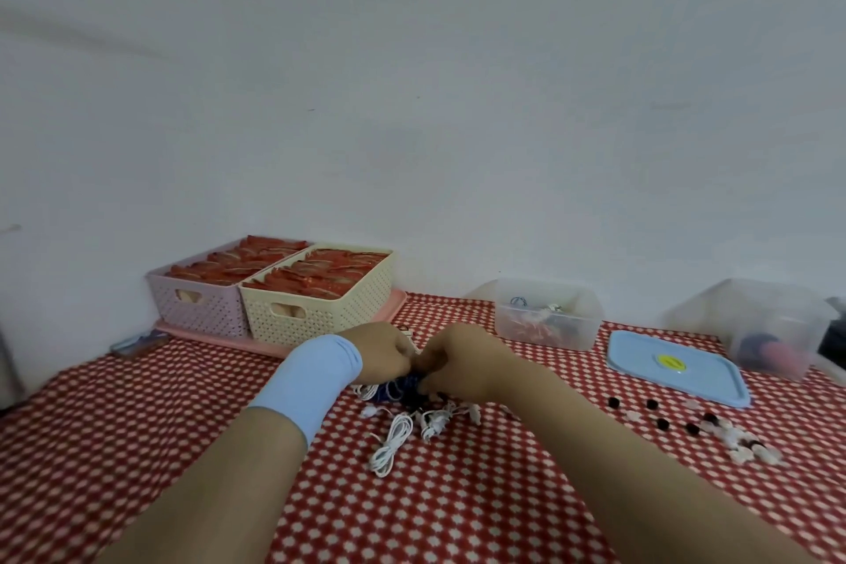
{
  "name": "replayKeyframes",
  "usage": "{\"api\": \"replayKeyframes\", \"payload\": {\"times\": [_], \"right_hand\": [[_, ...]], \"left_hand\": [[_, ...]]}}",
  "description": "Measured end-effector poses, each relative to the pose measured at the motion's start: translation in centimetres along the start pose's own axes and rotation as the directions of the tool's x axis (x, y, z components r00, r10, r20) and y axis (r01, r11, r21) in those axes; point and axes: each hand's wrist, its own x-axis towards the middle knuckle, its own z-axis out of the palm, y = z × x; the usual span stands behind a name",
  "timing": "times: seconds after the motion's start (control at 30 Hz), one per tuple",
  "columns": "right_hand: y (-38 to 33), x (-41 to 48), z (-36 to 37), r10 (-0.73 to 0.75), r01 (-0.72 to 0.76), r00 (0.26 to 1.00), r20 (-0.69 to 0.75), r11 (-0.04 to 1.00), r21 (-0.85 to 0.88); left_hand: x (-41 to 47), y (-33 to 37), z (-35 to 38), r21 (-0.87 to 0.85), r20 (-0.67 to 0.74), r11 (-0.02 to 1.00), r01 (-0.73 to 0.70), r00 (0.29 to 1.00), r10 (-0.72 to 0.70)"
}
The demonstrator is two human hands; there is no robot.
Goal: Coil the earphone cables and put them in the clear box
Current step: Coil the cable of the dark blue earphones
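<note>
Left grip (389,353) and right grip (462,362) meet, both pinching a dark blue cable (399,387) left of the clear box (590,325). Coiling looks underway. Next, I judge: finish winding, then carry the bundle into that box.

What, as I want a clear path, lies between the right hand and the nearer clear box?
Head view: only bare red-checked tablecloth lies between the right hand and the nearer clear box.
</note>
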Motion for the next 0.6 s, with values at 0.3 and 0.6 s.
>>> {"api": "replayKeyframes", "payload": {"times": [0.3,0.6], "right_hand": [[1.8,-0.3,-0.9,0.062,-0.040,0.996,-0.064,0.952,0.303],[3.2,-1.4,-3.0,0.124,0.015,0.982,-0.141,0.698,0.716]], "left_hand": [[0.5,0.3,-0.6,0.007,-0.197,0.999,-0.045,0.979,0.045],[1.4,3.5,-1.5,-0.393,-0.330,0.906,-0.157,0.944,0.020]]}}
